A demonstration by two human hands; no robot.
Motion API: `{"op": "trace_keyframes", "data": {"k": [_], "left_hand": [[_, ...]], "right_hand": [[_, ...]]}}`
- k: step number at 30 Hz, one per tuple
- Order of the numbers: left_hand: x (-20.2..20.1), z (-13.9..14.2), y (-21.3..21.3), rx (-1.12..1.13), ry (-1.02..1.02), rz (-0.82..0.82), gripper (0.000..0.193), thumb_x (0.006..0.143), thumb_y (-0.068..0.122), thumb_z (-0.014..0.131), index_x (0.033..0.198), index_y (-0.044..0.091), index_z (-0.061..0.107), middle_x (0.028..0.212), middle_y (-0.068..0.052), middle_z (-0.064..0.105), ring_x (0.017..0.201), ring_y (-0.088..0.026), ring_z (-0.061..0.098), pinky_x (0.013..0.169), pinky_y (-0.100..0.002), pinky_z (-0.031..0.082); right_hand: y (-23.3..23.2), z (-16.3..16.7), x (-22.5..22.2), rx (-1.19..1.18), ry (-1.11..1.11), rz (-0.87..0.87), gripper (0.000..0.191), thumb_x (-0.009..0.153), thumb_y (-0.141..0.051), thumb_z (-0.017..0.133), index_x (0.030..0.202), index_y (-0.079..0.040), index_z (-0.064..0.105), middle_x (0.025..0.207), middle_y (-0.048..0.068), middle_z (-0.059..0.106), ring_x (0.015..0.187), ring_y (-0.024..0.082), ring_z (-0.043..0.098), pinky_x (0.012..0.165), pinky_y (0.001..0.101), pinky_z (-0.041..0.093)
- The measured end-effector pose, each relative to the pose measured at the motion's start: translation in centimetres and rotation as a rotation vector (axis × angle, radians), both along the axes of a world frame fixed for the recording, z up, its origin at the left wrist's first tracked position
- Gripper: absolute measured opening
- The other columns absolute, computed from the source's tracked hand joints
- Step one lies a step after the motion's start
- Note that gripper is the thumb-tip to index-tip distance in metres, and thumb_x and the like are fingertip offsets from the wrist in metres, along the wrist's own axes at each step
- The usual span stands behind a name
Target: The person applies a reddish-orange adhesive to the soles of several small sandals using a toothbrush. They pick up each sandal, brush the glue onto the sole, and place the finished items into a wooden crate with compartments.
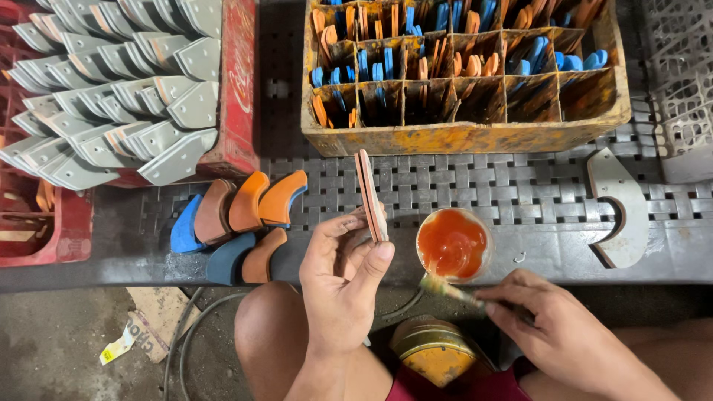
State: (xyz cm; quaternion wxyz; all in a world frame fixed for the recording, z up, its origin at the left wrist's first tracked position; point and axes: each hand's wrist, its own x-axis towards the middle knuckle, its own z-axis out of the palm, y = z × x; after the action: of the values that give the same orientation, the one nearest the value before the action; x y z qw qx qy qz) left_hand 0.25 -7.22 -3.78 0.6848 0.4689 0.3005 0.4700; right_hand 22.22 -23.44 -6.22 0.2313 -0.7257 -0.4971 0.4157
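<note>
My left hand [343,269] holds a thin flat piece [370,194] edge-on, upright, over the front of the woven metal bench [483,186]. My right hand [555,330] grips a small brush [453,291] whose bristle tip touches the near rim of a round cup of orange paint [453,243]. The cup stands on the bench just right of the held piece. A round yellowish tin [434,350] sits between my knees below the cup.
Orange and blue curved pieces [238,219] lie on the bench at left. A red crate [238,82] holds several grey metal plates [119,89]. A paint-stained divided wooden box [460,74] with orange and blue pieces stands behind. A grey curved plate [620,208] lies right.
</note>
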Motion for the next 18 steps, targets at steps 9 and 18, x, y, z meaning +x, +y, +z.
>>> {"op": "trace_keyframes", "data": {"k": [9, 18], "left_hand": [[0.3, -0.4, 0.4, -0.372, -0.204, -0.2, 0.041, 0.095, 0.005, 0.065, 0.133, 0.0, 0.053, 0.123, -0.019, 0.069, 0.111, -0.029, 0.071, 0.095, -0.043, 0.06], [2.4, -2.3, -2.4, -0.573, -0.492, -0.455, 0.042, 0.103, 0.006, 0.064, 0.143, 0.001, 0.054, 0.129, -0.023, 0.068, 0.12, -0.04, 0.068, 0.1, -0.044, 0.058]], "right_hand": [[-1.4, 1.9, 7.0, 0.451, 0.356, -0.428, 0.026, 0.101, -0.01, 0.062, 0.124, 0.0, 0.068, 0.103, 0.01, 0.078, 0.081, 0.012, 0.067, 0.07, 0.0267, 0.056], [3.7, 4.2, 3.3, 0.438, -0.007, -0.058, 0.024, 0.083, -0.009, 0.072, 0.107, -0.005, 0.072, 0.097, 0.004, 0.078, 0.086, 0.015, 0.071, 0.072, 0.0257, 0.058]]}}
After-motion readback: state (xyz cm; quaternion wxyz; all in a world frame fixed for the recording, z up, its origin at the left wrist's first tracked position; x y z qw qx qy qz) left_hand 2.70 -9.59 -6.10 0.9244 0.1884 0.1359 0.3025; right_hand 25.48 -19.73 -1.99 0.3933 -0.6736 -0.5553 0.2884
